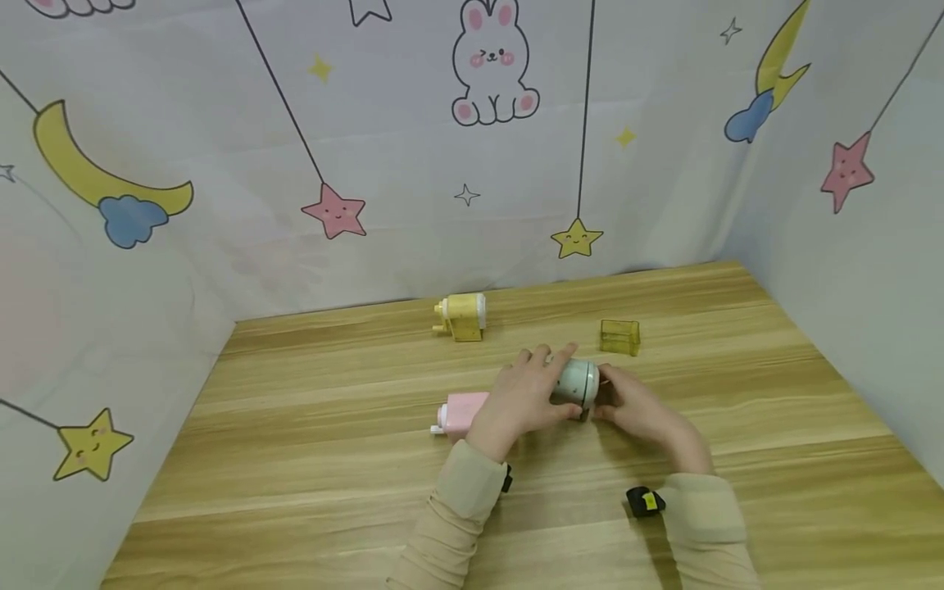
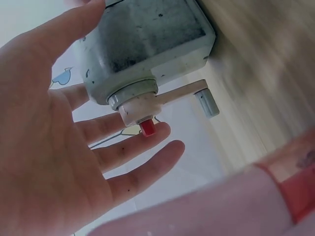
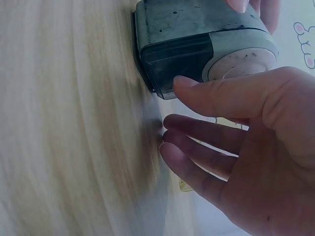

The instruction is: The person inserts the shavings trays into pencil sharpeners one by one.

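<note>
A pale green hand-crank pencil sharpener (image 1: 575, 381) is between both hands. My left hand (image 1: 522, 395) grips its body, thumb on one side and fingers on the other. Its crank (image 2: 182, 92), with a red centre piece, points toward the left palm in the left wrist view. My right hand (image 1: 636, 406) is at the opposite end. There the thumb tip lies at the dark see-through shavings drawer (image 3: 179, 61), which sits in the sharpener; the other visible fingers are loosely bent and apart from it. A pink pencil sharpener (image 1: 465, 408) stands partly hidden behind the left wrist.
A yellow pencil sharpener (image 1: 465, 317) stands toward the back of the wooden table (image 1: 332, 475). A see-through yellow drawer (image 1: 619, 337) lies at the back right, beyond the right hand. Printed cloth walls (image 1: 413, 164) border the table at the back and sides.
</note>
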The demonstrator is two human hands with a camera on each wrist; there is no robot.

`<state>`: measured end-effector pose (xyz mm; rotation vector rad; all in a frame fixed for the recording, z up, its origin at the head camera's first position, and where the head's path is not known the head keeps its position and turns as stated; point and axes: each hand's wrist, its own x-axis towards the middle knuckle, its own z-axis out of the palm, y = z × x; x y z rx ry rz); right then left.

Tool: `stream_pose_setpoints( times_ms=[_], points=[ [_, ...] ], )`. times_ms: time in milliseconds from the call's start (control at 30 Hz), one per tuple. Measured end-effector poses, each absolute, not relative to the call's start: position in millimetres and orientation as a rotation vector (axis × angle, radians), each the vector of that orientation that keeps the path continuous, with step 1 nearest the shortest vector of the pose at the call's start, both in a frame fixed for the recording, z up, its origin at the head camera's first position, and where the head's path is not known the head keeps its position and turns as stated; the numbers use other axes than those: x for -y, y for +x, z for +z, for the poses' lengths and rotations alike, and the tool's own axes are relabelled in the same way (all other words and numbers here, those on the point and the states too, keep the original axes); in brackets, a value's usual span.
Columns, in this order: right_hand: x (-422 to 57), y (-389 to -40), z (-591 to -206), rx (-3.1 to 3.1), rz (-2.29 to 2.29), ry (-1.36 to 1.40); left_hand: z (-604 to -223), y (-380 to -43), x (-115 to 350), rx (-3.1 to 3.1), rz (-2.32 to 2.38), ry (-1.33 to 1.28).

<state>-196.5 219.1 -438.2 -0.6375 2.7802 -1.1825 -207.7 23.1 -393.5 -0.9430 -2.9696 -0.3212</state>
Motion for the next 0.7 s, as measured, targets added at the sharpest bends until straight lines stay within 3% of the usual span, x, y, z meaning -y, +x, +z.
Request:
stream_pose_setpoints(
  times_ms=[700],
  points=[
    [-222, -198, -433, -2.935, -1.131, -0.474, -382, -211, -1, 2.990, -0.345, -0.861]
  ],
)
